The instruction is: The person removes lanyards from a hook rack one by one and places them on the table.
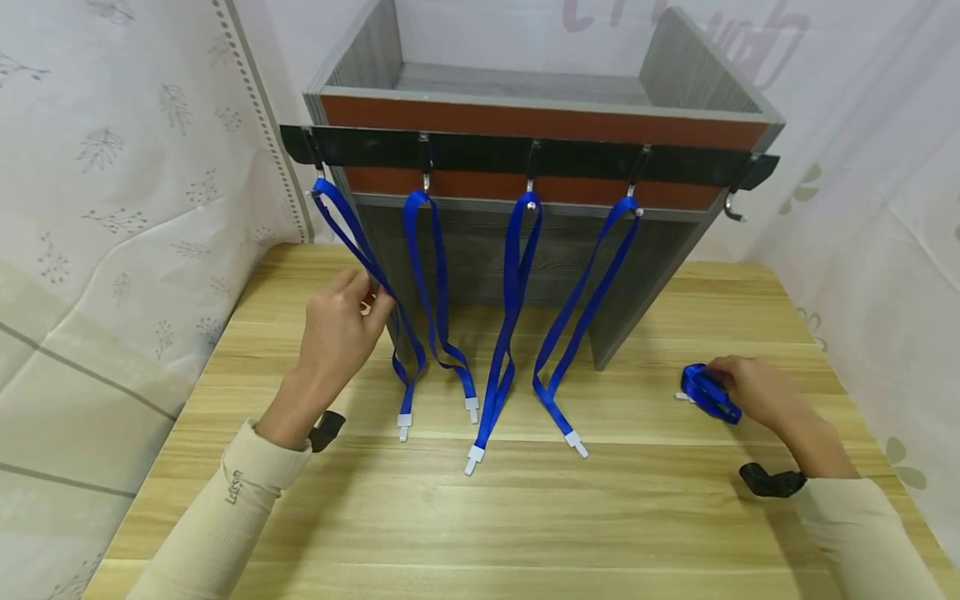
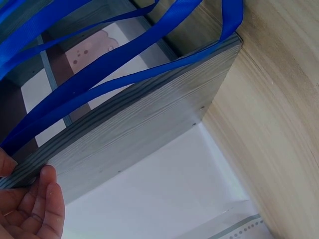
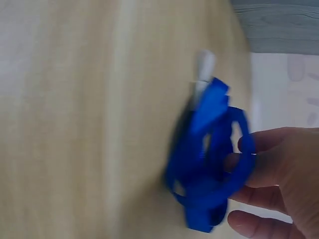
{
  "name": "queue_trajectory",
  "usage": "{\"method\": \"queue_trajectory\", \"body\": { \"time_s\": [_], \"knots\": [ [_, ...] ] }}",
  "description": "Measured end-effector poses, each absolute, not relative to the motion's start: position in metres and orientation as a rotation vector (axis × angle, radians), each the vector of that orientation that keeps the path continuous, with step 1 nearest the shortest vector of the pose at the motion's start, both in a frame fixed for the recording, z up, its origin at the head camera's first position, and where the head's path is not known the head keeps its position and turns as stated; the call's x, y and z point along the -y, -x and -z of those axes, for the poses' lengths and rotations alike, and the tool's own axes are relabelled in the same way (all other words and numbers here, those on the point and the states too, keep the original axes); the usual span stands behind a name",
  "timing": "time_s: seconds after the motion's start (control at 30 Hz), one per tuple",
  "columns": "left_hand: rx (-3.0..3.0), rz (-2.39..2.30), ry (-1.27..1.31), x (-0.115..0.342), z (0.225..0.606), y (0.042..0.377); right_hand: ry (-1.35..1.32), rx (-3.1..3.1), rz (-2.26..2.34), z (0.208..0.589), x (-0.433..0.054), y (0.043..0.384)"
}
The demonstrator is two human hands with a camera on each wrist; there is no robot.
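My left hand [image 1: 341, 321] is at the leftmost blue lanyard [image 1: 352, 221], its thumb and fingertips pinching the strap beside the shelf's left panel. Seen from the left wrist, two strands of that strap [image 2: 107, 64] run together toward the thumb [image 2: 6, 163], while the other fingers [image 2: 50, 199] curl near the panel edge. Over the table at right, my right hand [image 1: 757, 392] holds a bundled blue lanyard [image 1: 708, 396] with a white clip [image 1: 682, 397]. In the right wrist view the bundle [image 3: 207, 164] is blurred, its loop around a fingertip.
A grey wooden shelf [image 1: 480, 258] carries a black hook rail [image 1: 480, 152]. Three more blue lanyards [image 1: 442, 283] hang from its middle hooks, white clips low over the wooden table [image 1: 600, 525]. The rightmost hook [image 1: 733, 208] is bare. Patterned cloth [image 1: 142, 167] stands behind and at the sides.
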State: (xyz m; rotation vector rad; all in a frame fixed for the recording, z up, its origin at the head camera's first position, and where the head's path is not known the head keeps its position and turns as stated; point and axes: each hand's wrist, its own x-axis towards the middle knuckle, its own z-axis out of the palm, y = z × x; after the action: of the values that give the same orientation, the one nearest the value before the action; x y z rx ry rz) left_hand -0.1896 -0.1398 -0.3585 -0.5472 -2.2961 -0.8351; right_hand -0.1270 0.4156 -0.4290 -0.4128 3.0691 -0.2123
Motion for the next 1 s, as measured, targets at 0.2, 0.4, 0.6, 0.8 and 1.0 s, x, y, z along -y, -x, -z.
{"method": "queue_trajectory", "body": {
  "time_s": [0.2,0.4,0.6,0.8,1.0],
  "knots": [
    [2.281,0.847,0.543,0.141,0.358,0.190,0.409,-3.199,0.282,0.410,-0.418,0.128],
    [2.284,0.841,0.542,0.140,0.358,0.189,0.311,-3.289,0.331,0.388,-0.413,0.126],
    [2.285,0.834,0.547,0.140,0.359,0.189,0.355,-3.453,0.365,0.367,-0.394,0.122],
    [2.291,0.840,0.543,0.140,0.359,0.189,0.616,-3.630,0.412,0.344,-0.363,0.122],
    [2.294,0.843,0.544,0.139,0.358,0.189,0.788,-3.686,0.439,0.315,-0.326,0.116]
  ]
}}
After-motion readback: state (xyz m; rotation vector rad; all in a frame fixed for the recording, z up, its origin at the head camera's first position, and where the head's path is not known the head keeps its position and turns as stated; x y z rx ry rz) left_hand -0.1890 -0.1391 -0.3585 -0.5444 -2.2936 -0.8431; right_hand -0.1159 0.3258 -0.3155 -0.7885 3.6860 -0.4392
